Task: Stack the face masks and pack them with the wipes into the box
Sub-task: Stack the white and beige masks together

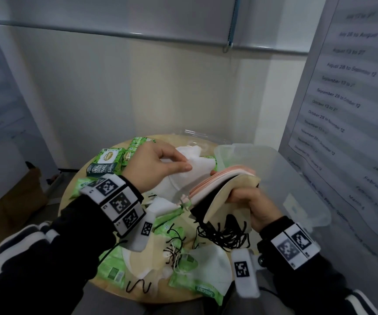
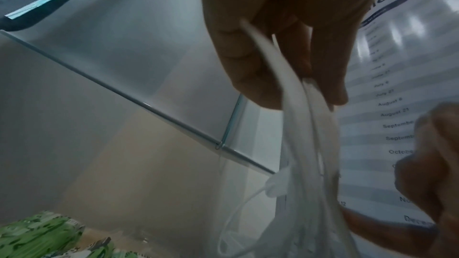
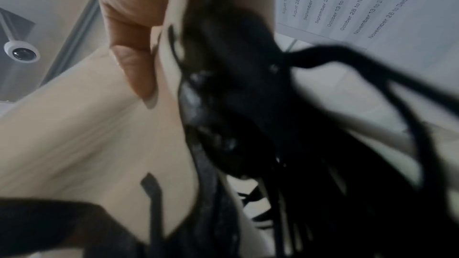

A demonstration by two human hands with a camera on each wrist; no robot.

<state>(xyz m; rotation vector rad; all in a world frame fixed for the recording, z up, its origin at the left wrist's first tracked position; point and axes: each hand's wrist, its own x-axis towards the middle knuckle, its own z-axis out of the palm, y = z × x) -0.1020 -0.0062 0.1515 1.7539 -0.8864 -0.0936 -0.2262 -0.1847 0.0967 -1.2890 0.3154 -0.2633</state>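
My right hand point(image 1: 247, 201) grips a stack of face masks point(image 1: 224, 185), pink, black and beige, with black ear loops point(image 1: 226, 235) dangling below. In the right wrist view the beige mask point(image 3: 87, 125) and the black masks point(image 3: 236, 85) fill the frame. My left hand point(image 1: 160, 164) pinches white masks point(image 1: 194, 169) between thumb and fingers, just left of the stack; the left wrist view shows the white masks point(image 2: 310, 134) hanging from those fingers. More white and beige masks point(image 1: 210, 264) and green wipe packs point(image 1: 110, 160) lie on the round table point(image 1: 160, 294). The clear plastic box point(image 1: 297, 178) stands at the right.
A clear lid point(image 1: 201, 137) lies at the table's far side. A calendar poster point(image 1: 353, 98) hangs on the panel to the right, close beside the box. A wall and a window blind point(image 1: 115, 19) are behind the table. A brown cardboard box point(image 1: 13, 196) sits on the floor left.
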